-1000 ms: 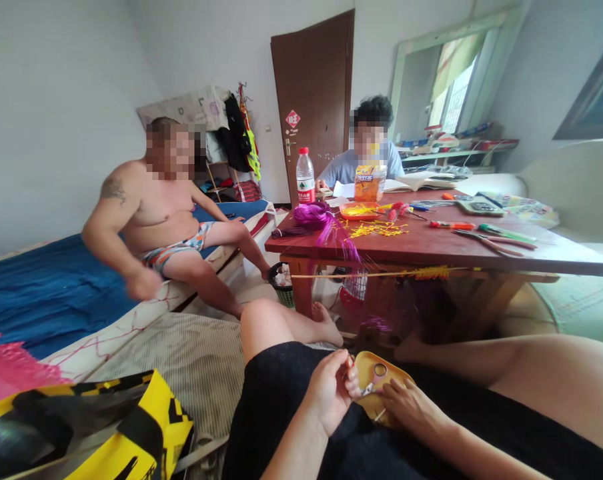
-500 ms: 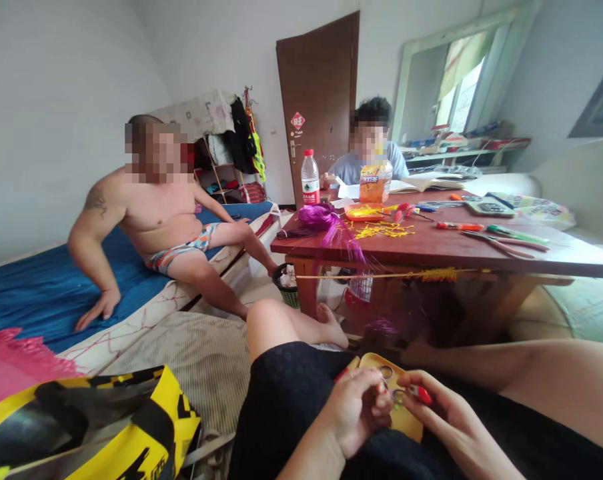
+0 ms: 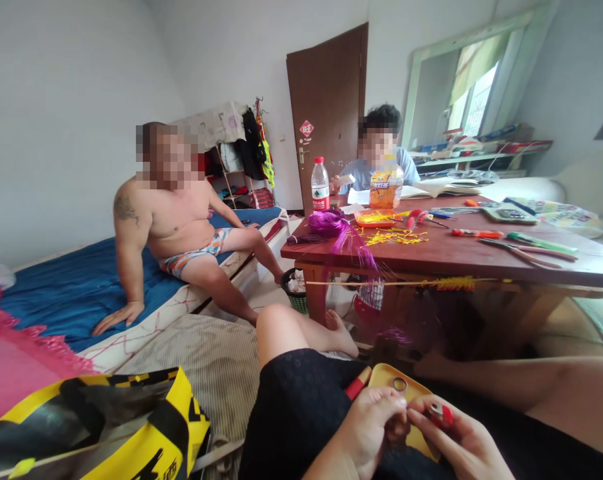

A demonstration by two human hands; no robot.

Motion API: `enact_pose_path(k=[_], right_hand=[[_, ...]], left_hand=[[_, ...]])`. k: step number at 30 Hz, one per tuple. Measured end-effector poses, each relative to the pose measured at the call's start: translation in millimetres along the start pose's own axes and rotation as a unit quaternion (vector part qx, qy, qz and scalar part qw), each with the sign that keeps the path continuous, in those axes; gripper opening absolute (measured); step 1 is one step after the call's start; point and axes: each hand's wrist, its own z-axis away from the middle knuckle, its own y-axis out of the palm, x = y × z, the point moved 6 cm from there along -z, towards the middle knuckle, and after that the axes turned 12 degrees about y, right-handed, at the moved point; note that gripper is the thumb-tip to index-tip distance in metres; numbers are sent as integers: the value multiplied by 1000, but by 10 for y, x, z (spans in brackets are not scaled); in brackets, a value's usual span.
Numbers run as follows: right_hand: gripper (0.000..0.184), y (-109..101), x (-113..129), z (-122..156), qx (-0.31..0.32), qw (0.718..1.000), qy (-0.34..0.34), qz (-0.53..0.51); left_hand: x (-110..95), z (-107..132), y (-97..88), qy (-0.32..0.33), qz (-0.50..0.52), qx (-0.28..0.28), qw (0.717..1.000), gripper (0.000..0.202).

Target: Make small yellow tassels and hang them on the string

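Over my lap, my left hand (image 3: 371,427) is closed with thumb and fingertips pinched together; what they hold is hidden. My right hand (image 3: 464,440) curls around a red lighter (image 3: 445,413) with a metal top, and its thumb and fingertip meet the fingertips of the left hand. Under both hands a yellow tray (image 3: 381,375) rests on my dark clothing, partly covered by them. A small ring-shaped item (image 3: 400,384) lies in the tray. Beside its left rim is a red object (image 3: 357,385) with a brown end.
The wooden table (image 3: 446,257) ahead holds purple strands (image 3: 331,227), yellow pieces (image 3: 394,236), pliers (image 3: 524,252), a phone (image 3: 509,213) and bottles (image 3: 320,187). A thin stick (image 3: 371,284) runs along its front edge. One person sits on the bed, another behind the table. A yellow-black bag (image 3: 166,413) stands left.
The view has swung slightly left. My hands have come together at the fingertips, and the lighter shows more of its metal top. The person behind the table has raised a pale object.
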Motion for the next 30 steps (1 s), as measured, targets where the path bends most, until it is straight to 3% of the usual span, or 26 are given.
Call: enact_pose_path(k=[7, 11, 15, 19, 23, 30], right_hand=[[24, -25, -22, -33, 7, 999, -33, 33], [29, -29, 10, -17, -23, 999, -29, 19], [35, -11, -64, -11, -12, 999, 16, -37], [46, 6, -300, -72, 25, 992, 80, -97], [58, 17, -405, -106, 36, 988, 122, -91], [58, -9, -295, -37, -46, 991, 126, 7]], left_hand=[[65, -19, -12, 6, -9, -7, 1000, 29], [34, -19, 4, 8, 13, -18, 1000, 29], [-43, 21, 32, -20, 59, -13, 998, 33], [-121, 58, 64, -29, 85, -3, 996, 34], [-112, 84, 92, -41, 102, -6, 994, 35], [-65, 100, 117, -35, 107, -5, 994, 35]])
